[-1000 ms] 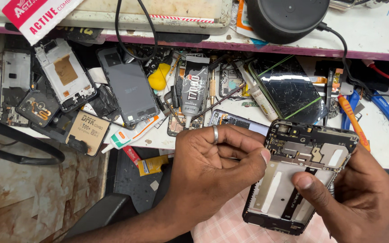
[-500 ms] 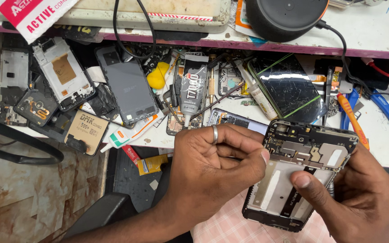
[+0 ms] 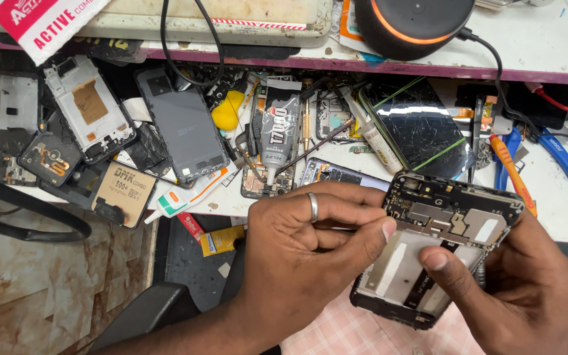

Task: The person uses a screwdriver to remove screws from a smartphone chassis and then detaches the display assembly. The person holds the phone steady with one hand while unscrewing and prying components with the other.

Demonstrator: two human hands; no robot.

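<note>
Across the upper half of the frame runs a cluttered workbench (image 3: 547, 190) strewn with phone parts, a dark phone back (image 3: 182, 125) at upper left and a cracked screen panel (image 3: 415, 125) at upper right. Lower right, the opened phone (image 3: 438, 246) sits tilted, its circuit board and bare metal frame exposed. The right hand (image 3: 527, 289) cradles it from beneath, thumb pressed on the frame. The left hand (image 3: 310, 243), wearing a ring (image 3: 313, 206), is closed narrow, pinching something at the phone's upper left edge. The phone looks light, rigid yet fragile; its outer edges seem the safest hold. What the left fingertips pinch is too small to tell.
</note>
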